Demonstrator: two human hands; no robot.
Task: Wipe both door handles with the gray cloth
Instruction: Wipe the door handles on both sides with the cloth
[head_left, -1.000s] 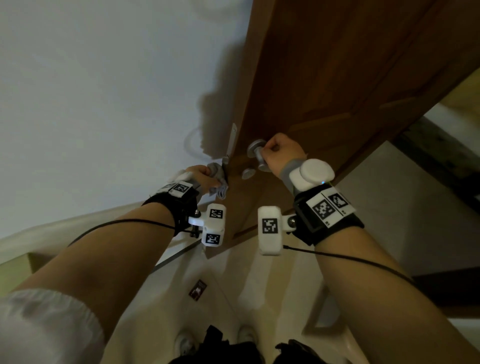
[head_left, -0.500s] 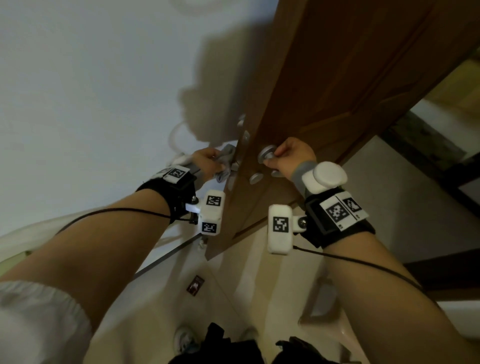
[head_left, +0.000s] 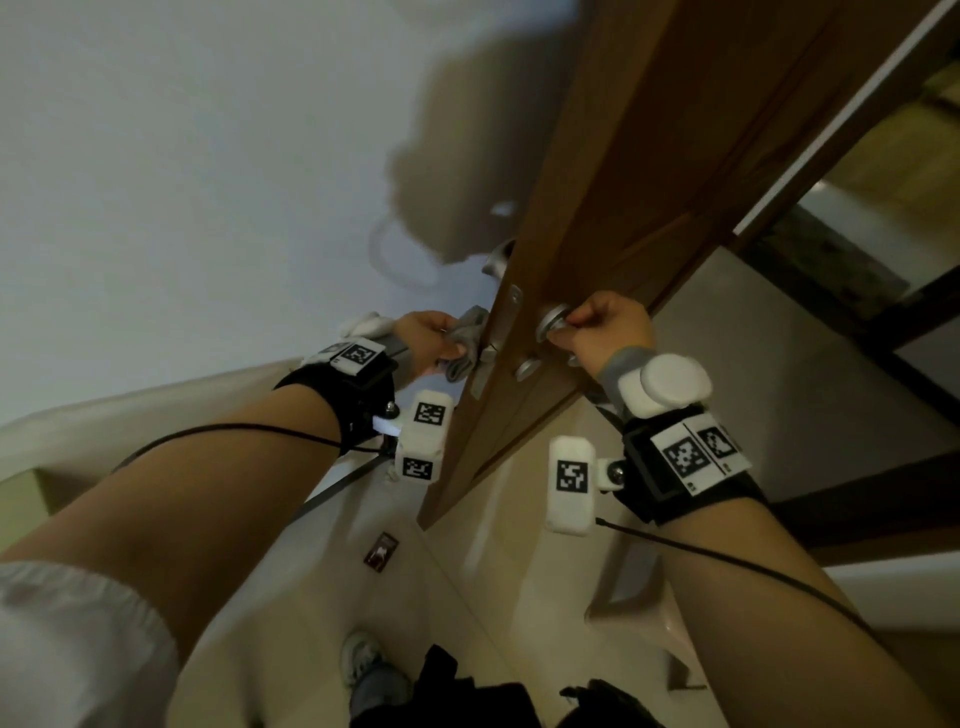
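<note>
A brown wooden door (head_left: 644, 171) stands edge-on in front of me. My right hand (head_left: 605, 330) is closed around the silver handle (head_left: 551, 321) on the door's right face. On the left side of the door, my left hand (head_left: 428, 340) grips the gray cloth (head_left: 464, 349) close to the door's edge, just below the other silver handle (head_left: 497, 260). Whether the cloth touches that handle I cannot tell. A metal latch plate (head_left: 493, 345) runs down the door edge between my hands.
A white wall (head_left: 182, 182) fills the left. Pale floor (head_left: 519, 597) lies below, with a small dark card (head_left: 381, 552) on it and my shoe (head_left: 358, 654). A dark door frame (head_left: 883, 312) and another room lie to the right.
The door has swung so its edge faces me more, showing the left-side handle. Both hands moved right and slightly up with it, keeping their grips.
</note>
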